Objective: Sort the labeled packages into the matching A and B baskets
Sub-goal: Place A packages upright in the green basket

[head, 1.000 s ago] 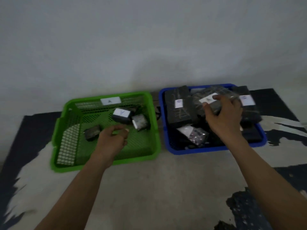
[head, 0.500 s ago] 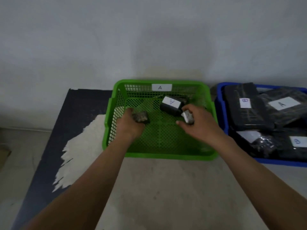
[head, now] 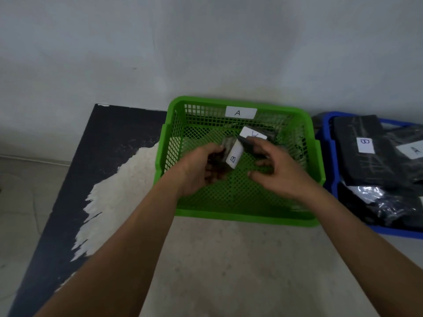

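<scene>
From the head camera, the person's two hands reach into the green basket [head: 317,156], whose far wall carries a white tag marked A. The left hand [head: 196,171] is closed around a small dark package [head: 225,156], lifted a little above the mesh floor, with its white label turned up to show a B. The right hand [head: 277,170] hovers just beside it with fingers half curled; it appears to hold nothing, though blur makes that hard to confirm. Behind the hands, a second small package [head: 254,135] lies on the basket floor, and its label looks like an A, so it is probably where it belongs. To the right, touching the green basket or nearly so, stands the blue basket [head: 327,193], heaped with dark wrapped packages; one flat one [head: 364,152] shows a B label and another further right seems to carry an A. The step in hand looks like pulling the B package out of the wrong basket. To do it well, the person should keep the label facing up to check the letter, lift clear of the green rim, carry it right, and set it on the heap where it will not slide off.
</scene>
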